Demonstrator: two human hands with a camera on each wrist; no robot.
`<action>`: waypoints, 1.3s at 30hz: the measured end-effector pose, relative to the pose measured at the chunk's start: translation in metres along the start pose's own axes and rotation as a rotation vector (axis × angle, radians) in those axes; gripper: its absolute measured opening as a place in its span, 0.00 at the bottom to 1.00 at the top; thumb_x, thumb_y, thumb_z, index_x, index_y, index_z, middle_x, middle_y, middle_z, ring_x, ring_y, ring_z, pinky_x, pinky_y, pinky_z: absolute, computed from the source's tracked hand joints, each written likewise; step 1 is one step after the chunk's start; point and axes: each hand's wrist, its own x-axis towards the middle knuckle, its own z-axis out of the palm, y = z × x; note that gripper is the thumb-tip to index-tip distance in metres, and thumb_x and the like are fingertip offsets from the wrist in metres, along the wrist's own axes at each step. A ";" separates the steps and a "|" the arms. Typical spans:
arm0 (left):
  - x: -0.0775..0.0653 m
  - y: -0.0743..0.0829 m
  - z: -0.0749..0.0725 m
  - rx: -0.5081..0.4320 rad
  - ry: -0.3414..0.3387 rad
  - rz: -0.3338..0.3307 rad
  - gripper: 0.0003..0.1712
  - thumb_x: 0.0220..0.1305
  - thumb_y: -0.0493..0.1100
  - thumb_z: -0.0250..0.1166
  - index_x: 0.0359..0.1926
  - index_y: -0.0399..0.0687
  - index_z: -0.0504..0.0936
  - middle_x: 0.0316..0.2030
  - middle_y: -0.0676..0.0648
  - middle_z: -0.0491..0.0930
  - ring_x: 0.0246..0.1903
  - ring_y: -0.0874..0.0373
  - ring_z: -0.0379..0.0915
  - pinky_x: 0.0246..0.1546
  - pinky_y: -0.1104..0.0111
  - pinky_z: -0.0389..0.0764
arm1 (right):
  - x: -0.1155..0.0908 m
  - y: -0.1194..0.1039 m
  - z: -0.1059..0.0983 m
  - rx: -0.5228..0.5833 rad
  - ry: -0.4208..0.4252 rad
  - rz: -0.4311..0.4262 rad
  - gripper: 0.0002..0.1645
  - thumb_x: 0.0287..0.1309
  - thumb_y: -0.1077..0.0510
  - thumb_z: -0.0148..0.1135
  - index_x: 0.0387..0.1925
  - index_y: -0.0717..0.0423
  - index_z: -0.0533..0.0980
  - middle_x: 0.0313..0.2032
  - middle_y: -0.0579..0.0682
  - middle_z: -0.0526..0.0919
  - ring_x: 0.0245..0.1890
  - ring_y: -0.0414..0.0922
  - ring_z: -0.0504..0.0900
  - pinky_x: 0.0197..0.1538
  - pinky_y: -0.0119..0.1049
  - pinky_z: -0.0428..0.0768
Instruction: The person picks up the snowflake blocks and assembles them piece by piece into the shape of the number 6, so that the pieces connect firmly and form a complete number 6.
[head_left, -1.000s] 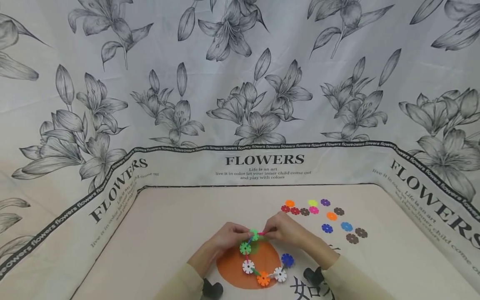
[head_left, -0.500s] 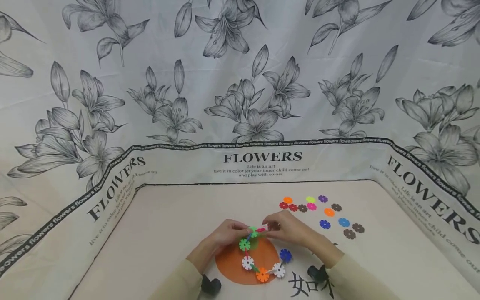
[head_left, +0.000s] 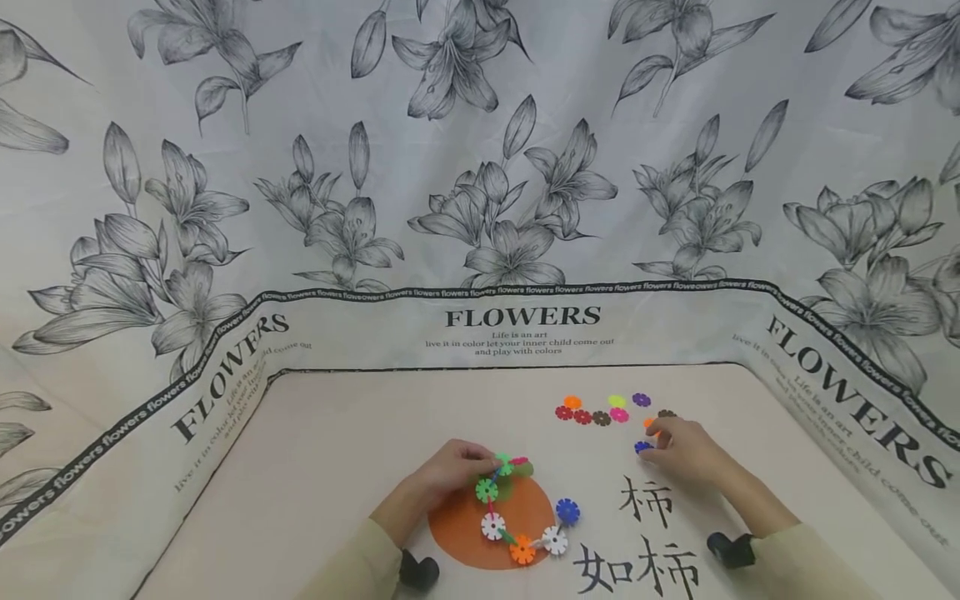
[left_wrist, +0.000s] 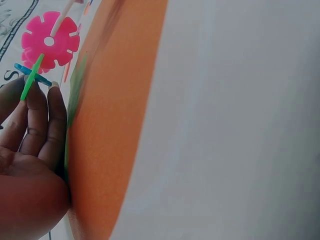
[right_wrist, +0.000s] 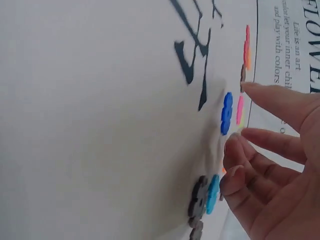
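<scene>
My left hand [head_left: 453, 471] pinches the upper end of a curved chain of interlocking notched discs [head_left: 493, 527], held over the orange printed circle. In the left wrist view its fingertips grip a blue disc [left_wrist: 44, 80] crossed by a green disc [left_wrist: 31, 80]. Beyond them a pink disc [left_wrist: 36, 40] joins the chain, with a pale piece seen edge-on in it. My right hand [head_left: 690, 454] is over the loose discs, thumb and index finger apart. A loose blue disc [right_wrist: 227, 113] lies just ahead of its fingertips. Nothing shows between those fingers.
Further loose discs lie at the back right, among them red [head_left: 582, 417], purple [head_left: 641, 400] and pink [head_left: 618, 415] ones. Dark grey [right_wrist: 199, 197] and light blue [right_wrist: 213, 195] discs lie below the right hand. Printed cloth [head_left: 525, 333] rises behind the table.
My right hand has let go at the chain's pink end and moved right to the loose discs. My left hand still holds the chain in nearly the same place.
</scene>
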 end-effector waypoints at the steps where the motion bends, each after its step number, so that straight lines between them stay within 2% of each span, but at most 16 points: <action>1: 0.000 0.000 -0.001 0.006 0.000 0.001 0.11 0.69 0.45 0.69 0.42 0.42 0.90 0.37 0.49 0.85 0.43 0.55 0.75 0.49 0.63 0.78 | 0.001 0.003 0.000 0.007 -0.010 0.001 0.22 0.57 0.57 0.73 0.49 0.67 0.79 0.34 0.52 0.79 0.34 0.48 0.75 0.34 0.40 0.74; 5: -0.001 0.003 -0.002 0.002 -0.011 -0.013 0.11 0.69 0.46 0.69 0.44 0.43 0.90 0.38 0.49 0.86 0.44 0.55 0.75 0.51 0.62 0.80 | 0.006 0.009 0.000 0.035 -0.035 0.004 0.16 0.56 0.59 0.73 0.42 0.64 0.79 0.34 0.52 0.79 0.34 0.48 0.76 0.36 0.41 0.76; 14: 0.001 0.002 -0.002 -0.008 -0.031 -0.025 0.11 0.68 0.46 0.70 0.43 0.43 0.90 0.38 0.48 0.86 0.44 0.54 0.76 0.50 0.63 0.79 | 0.006 0.014 -0.003 0.055 -0.075 0.068 0.24 0.57 0.54 0.74 0.46 0.68 0.77 0.36 0.54 0.79 0.36 0.49 0.76 0.38 0.42 0.77; 16: 0.002 0.002 -0.002 -0.011 -0.030 -0.027 0.11 0.68 0.46 0.70 0.43 0.43 0.90 0.37 0.48 0.86 0.43 0.54 0.76 0.50 0.63 0.79 | 0.007 0.015 -0.004 0.058 -0.077 0.063 0.24 0.57 0.55 0.74 0.46 0.68 0.77 0.36 0.53 0.78 0.35 0.48 0.76 0.37 0.41 0.76; 20: 0.002 0.002 -0.003 -0.013 -0.023 -0.032 0.11 0.68 0.46 0.70 0.43 0.43 0.90 0.38 0.49 0.86 0.44 0.55 0.75 0.51 0.62 0.79 | 0.010 0.011 -0.002 0.062 -0.050 -0.010 0.21 0.58 0.56 0.72 0.45 0.68 0.78 0.36 0.53 0.80 0.35 0.47 0.78 0.37 0.40 0.77; 26: 0.004 0.002 -0.005 -0.014 -0.043 -0.030 0.10 0.69 0.46 0.69 0.42 0.44 0.89 0.37 0.49 0.85 0.43 0.55 0.75 0.50 0.63 0.78 | 0.011 -0.026 0.012 0.179 -0.059 -0.092 0.09 0.60 0.58 0.72 0.37 0.57 0.80 0.26 0.47 0.79 0.26 0.44 0.75 0.28 0.34 0.74; 29: 0.003 0.004 -0.007 -0.011 -0.050 -0.025 0.10 0.69 0.46 0.69 0.43 0.44 0.88 0.38 0.49 0.85 0.43 0.55 0.75 0.50 0.64 0.78 | 0.015 -0.051 0.020 0.278 -0.111 -0.116 0.10 0.62 0.57 0.71 0.40 0.58 0.81 0.26 0.49 0.81 0.26 0.45 0.77 0.28 0.33 0.76; 33: 0.002 0.005 -0.007 -0.005 -0.047 -0.026 0.11 0.69 0.46 0.69 0.44 0.44 0.88 0.39 0.49 0.85 0.44 0.55 0.76 0.51 0.64 0.79 | 0.017 -0.079 0.031 0.421 -0.229 -0.160 0.11 0.67 0.58 0.66 0.45 0.62 0.82 0.31 0.55 0.85 0.29 0.48 0.79 0.30 0.34 0.79; 36: 0.002 0.004 -0.006 0.003 -0.044 -0.029 0.11 0.69 0.46 0.69 0.44 0.44 0.88 0.39 0.49 0.85 0.44 0.55 0.76 0.51 0.63 0.80 | 0.018 -0.091 0.039 0.508 -0.290 -0.183 0.13 0.69 0.58 0.65 0.48 0.64 0.81 0.32 0.58 0.86 0.28 0.49 0.79 0.29 0.32 0.78; 39: 0.002 0.004 -0.006 0.019 -0.044 -0.025 0.11 0.70 0.47 0.68 0.45 0.45 0.88 0.39 0.49 0.84 0.44 0.55 0.76 0.52 0.63 0.80 | 0.021 -0.097 0.047 0.574 -0.315 -0.168 0.17 0.69 0.57 0.64 0.53 0.64 0.79 0.31 0.59 0.86 0.27 0.50 0.79 0.30 0.32 0.78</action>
